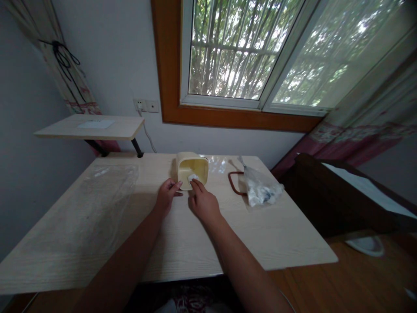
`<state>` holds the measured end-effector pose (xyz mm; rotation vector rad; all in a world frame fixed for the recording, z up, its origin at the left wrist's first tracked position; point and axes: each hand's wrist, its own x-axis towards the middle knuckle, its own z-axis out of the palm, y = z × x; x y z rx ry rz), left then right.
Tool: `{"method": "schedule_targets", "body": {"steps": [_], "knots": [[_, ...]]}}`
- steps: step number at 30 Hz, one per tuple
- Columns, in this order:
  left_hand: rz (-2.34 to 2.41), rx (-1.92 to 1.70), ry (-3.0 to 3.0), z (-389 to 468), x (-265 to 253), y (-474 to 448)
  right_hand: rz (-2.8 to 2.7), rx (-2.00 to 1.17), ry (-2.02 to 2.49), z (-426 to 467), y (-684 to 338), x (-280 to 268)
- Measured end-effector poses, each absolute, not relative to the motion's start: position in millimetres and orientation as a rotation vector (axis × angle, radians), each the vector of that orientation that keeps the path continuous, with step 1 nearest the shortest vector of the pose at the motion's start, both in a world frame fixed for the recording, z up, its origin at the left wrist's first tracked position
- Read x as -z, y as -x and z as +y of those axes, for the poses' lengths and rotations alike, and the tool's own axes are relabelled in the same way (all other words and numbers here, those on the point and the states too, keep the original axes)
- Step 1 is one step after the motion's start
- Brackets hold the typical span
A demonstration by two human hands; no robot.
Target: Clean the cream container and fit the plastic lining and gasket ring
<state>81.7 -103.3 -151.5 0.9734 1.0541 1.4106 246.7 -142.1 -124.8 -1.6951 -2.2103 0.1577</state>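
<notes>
A cream plastic bin [206, 164] lies on its side on the table, its mouth facing me. My left hand [167, 195] is closed on the lower left of the bin's rim, thumb and fingers pinching it. At the lower inside of the bin, my right hand [205, 203] has its fingers closed on a small white piece, perhaps a tissue or cloth [193, 177]. The bin's bottom and outer far side are hidden.
On the right of the wooden table [254, 243] lie a clear plastic bag [263, 191] with contents and a reddish-brown rounded frame [232, 184]. A clear plastic sheet [97, 204] covers the left part. A raised shelf [65, 125] stands at the back left.
</notes>
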Motion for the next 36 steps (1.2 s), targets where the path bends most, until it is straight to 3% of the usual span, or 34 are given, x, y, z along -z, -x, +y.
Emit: {"method": "schedule_targets", "body": {"steps": [21, 36], "knots": [[1.046, -1.412, -0.974, -101.5, 154.6, -82.0, -2.298, -0.201, 1.503, -146.6, -240.6, 124.9], [1.041, -1.418, -0.960, -103.0, 150.9, -82.4, -2.233, -0.116, 1.713, -143.9, -246.7, 122.1]]}}
